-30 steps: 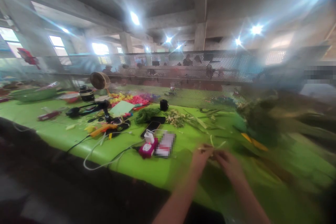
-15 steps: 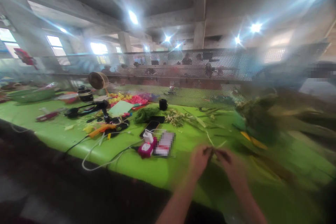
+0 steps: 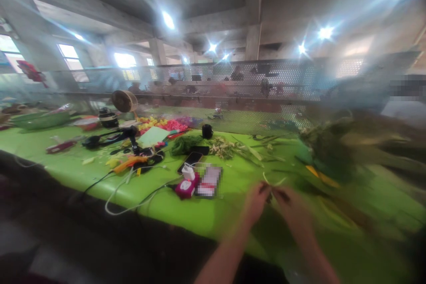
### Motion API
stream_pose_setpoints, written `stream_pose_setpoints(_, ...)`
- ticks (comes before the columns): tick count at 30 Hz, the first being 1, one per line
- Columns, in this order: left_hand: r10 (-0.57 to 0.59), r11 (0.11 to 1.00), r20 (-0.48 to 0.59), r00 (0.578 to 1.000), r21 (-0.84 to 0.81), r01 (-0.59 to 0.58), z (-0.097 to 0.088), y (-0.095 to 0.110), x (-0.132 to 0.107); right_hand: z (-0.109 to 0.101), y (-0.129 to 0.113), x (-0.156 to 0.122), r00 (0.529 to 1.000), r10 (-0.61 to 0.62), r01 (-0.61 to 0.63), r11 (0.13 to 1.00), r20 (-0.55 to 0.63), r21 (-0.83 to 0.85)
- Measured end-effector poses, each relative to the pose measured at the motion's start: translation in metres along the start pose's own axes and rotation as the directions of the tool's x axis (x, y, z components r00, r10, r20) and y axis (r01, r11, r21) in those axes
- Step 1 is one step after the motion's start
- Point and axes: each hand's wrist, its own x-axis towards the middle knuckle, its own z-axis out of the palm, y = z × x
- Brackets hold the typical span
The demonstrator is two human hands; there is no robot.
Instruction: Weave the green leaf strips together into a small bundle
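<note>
Over the green table cover, both hands meet at their fingertips. My left hand is closed in a pinch on a thin pale-green strip, like a leaf or stem piece. My right hand pinches the same strip from the other side, its fingers almost touching the left ones. Two narrow ends poke up beyond the fingers, one leaning left, one right. Blur and the fingers hide the middle of the strip. Left of the hands lies a phone with a blurred screen, beside a magenta power socket holding a white charger.
Loose cut green pieces and long leaves lie ahead, near a black mug. A heaped basin of leaves stands at right. Cords run from an orange tool at left. A perforated screen closes the back.
Both hands stay in nearly the same place, with small finger shifts. The strip's left end now reaches up less far and bends a little differently.
</note>
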Motion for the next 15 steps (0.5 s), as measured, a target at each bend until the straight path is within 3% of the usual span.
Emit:
stream_pose_setpoints(5, -0.037, 0.984, -0.049, 0.998, -0.176, 0.028, -0.002, -0.003, 0.004, 0.002, -0.011, 0.004, 0.996, 0.093, -0.094, 0.986, 0.014, 0.135)
stream_pose_setpoints(8, -0.042, 0.971, -0.010, 0.999, -0.235, 0.039, -0.002, -0.005, 0.005, -0.002, -0.016, 0.004, 0.981, 0.190, -0.193, 0.961, 0.036, 0.197)
stream_pose_setpoints(12, -0.038, 0.981, 0.072, 0.997, -0.186, 0.051, -0.002, -0.005, 0.004, -0.012, -0.025, 0.002, 0.953, 0.299, -0.302, 0.938, 0.046, 0.170)
stream_pose_setpoints(15, -0.008, 0.999, 0.054, 0.999, -0.043, 0.010, -0.002, -0.005, 0.001, -0.017, -0.033, 0.002, 0.953, 0.303, -0.299, 0.948, -0.023, 0.109)
